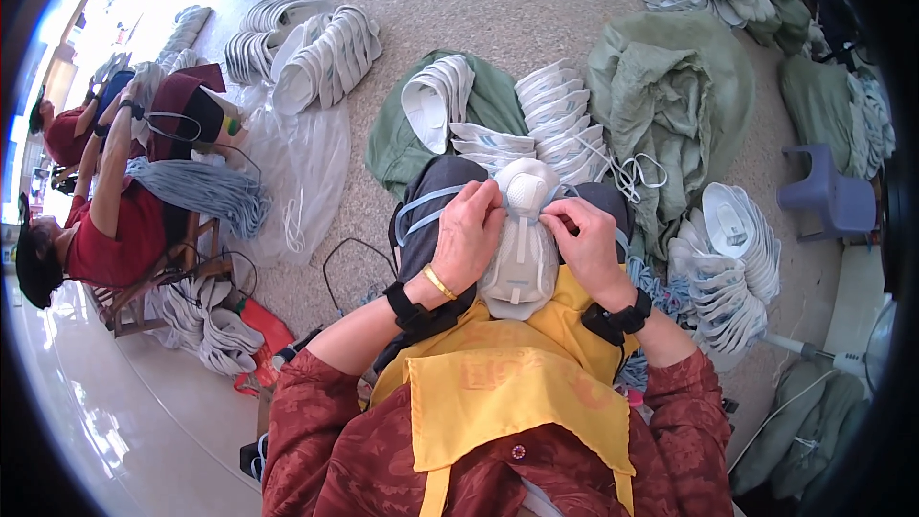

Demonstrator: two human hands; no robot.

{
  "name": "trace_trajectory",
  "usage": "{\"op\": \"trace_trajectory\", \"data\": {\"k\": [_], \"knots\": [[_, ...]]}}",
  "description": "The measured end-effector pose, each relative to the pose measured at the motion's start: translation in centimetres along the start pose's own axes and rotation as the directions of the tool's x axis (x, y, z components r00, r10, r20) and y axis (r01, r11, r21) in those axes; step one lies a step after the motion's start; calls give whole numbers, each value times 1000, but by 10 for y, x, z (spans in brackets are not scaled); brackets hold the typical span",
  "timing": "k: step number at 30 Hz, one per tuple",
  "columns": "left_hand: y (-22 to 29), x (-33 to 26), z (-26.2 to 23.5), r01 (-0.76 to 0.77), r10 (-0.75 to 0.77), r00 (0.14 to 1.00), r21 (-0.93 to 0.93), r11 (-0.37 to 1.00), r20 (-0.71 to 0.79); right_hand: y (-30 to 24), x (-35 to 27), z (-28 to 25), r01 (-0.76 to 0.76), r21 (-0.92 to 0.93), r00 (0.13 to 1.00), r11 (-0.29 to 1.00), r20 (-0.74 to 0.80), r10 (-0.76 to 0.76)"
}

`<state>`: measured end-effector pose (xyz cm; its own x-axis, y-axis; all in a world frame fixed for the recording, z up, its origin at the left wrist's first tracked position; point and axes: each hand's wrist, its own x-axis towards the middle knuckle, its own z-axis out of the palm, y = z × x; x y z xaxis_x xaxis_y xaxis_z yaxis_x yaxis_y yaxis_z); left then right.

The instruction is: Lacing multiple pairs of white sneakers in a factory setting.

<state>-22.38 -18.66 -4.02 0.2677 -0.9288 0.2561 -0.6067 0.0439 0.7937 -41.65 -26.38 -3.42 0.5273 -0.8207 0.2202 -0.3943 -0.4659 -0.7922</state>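
A white shoe upper (520,273) lies across my lap, its rounded perforated end pointing away from me. Light blue shoelace (429,193) loops out to the left over my dark trouser leg and runs to the upper. At the upper's left edge, my left hand (469,235) is closed in a pinch on the lace. My right hand (586,237) pinches at the opposite edge, where a bit of blue lace shows by its fingertips. Exactly what lies between the fingertips is partly hidden.
Nested white shoe uppers (560,120) stand just beyond my knees, with another stack (732,239) at right. Green cloth sacks (670,86) lie ahead. A purple stool (831,193) stands far right. At left, a seated person (115,239) works near a bundle of blue-grey laces (206,193).
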Motion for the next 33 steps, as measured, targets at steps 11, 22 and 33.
{"op": "trace_trajectory", "data": {"k": [11, 22, 33], "knots": [[-1, -3, 0, 24, -24, 1000, -42, 999, 15, -20, -2, -10, -84, -94, 970, 992, 219, 103], [15, -11, 15, 9, -10, 999, 39, 999, 31, -20, -2, 2, 128, -315, 973, 941, 223, -58], [16, -10, 22, 86, -89, 986, 25, 996, 139, -2, 5, -14, -49, 4, 973, 999, 224, 47]]}}
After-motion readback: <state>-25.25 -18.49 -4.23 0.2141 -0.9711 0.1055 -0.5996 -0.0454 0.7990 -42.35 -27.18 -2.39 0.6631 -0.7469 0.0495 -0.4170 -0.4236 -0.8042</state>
